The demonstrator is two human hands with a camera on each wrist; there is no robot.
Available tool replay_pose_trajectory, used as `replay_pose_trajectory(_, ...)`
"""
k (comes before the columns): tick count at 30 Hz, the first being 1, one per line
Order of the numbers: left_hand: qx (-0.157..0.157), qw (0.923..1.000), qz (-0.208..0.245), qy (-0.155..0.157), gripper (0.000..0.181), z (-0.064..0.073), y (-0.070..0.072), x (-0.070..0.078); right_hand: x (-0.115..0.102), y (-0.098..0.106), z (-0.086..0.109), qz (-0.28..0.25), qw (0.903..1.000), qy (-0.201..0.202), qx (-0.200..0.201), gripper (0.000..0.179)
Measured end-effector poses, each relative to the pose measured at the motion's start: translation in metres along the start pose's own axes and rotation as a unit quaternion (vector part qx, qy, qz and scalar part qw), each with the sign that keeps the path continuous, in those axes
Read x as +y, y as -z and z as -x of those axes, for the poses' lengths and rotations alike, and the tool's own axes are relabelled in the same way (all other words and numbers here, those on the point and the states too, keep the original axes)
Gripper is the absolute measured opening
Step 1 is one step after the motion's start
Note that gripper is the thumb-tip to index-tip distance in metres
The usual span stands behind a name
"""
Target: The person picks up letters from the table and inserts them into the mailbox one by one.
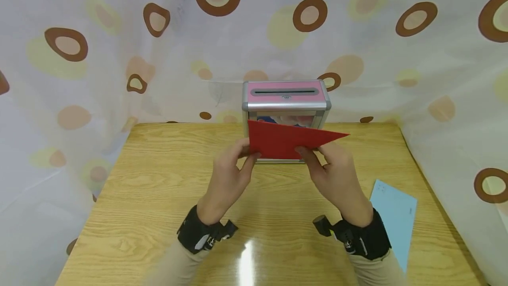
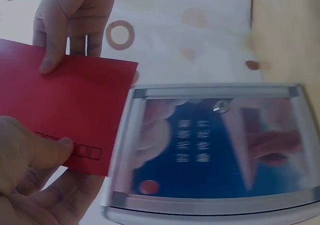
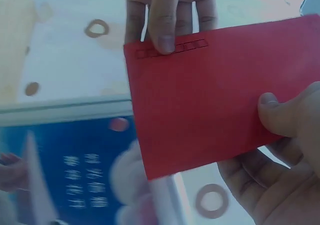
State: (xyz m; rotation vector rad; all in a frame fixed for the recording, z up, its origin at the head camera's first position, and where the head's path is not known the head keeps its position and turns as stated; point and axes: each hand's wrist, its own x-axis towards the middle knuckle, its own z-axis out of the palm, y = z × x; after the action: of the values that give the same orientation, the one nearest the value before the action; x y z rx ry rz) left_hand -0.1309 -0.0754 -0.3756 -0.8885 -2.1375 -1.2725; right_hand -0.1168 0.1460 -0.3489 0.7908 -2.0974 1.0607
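A red envelope (image 1: 274, 140) is held up in both hands, raised off the table and in front of a pink-topped slotted box, where in the head view it covers much of the box's lower front. The left hand (image 1: 227, 172) pinches the envelope's left end, its thumb lying over a row of small printed squares (image 2: 89, 150) and its fingers behind the paper. The right hand (image 1: 336, 175) pinches it farther right along the near edge, thumb on the face and fingers behind. Just beyond stands the pink-topped slotted box (image 1: 259, 99), upright, with a silver frame, grey corners and a long slot (image 1: 284, 92) in its top. Its front panel (image 2: 215, 177) is mostly blue, with columns of white characters. A light blue envelope (image 1: 393, 220) lies flat to the right, partly hidden by the right forearm, small printed marks near its far corner. Both wrists wear black straps (image 1: 193, 231) with small cameras, above beige sleeves (image 1: 174, 261). Under everything is a wood-grain table (image 1: 158, 184); behind it and along its sides hangs a white curtain (image 1: 246, 43) patterned with brown rings and pale yellow and peach blotches.
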Motion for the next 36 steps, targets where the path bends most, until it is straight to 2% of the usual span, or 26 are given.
replay_pose_trajectory(5,0.021,0.9972,-0.043,-0.057,0.025,-0.033,0.012,0.011,0.001,0.012,-0.025,0.041,0.9987,0.018,0.027,0.026)
replay_pose_trajectory(12,0.064,0.9839,-0.080,-0.147,0.021,-0.078,0.028,0.038,0.002,0.023,-0.067,0.030,0.9954,0.041,0.081,0.018)
replay_pose_trajectory(15,0.082,0.9764,-0.082,-0.182,0.019,-0.093,0.033,0.048,0.004,0.025,-0.081,0.036,0.9928,0.052,0.102,0.015)
replay_pose_trajectory(19,0.105,0.9690,-0.069,-0.212,0.014,-0.108,0.038,0.059,0.013,0.027,-0.090,0.047,0.9911,0.043,0.117,0.011)
replay_pose_trajectory(26,0.117,0.9685,-0.047,-0.215,0.012,-0.118,0.038,0.061,0.036,0.023,-0.089,0.097,0.9903,0.010,0.099,0.015)
replay_pose_trajectory(29,0.117,0.9689,-0.034,-0.215,0.012,-0.119,0.036,0.059,0.046,0.017,-0.087,0.086,0.9920,-0.006,0.093,0.015)
replay_pose_trajectory(36,0.119,0.9712,-0.027,-0.205,0.014,-0.118,0.033,0.055,0.063,0.007,-0.080,0.064,0.9954,-0.015,0.069,0.018)
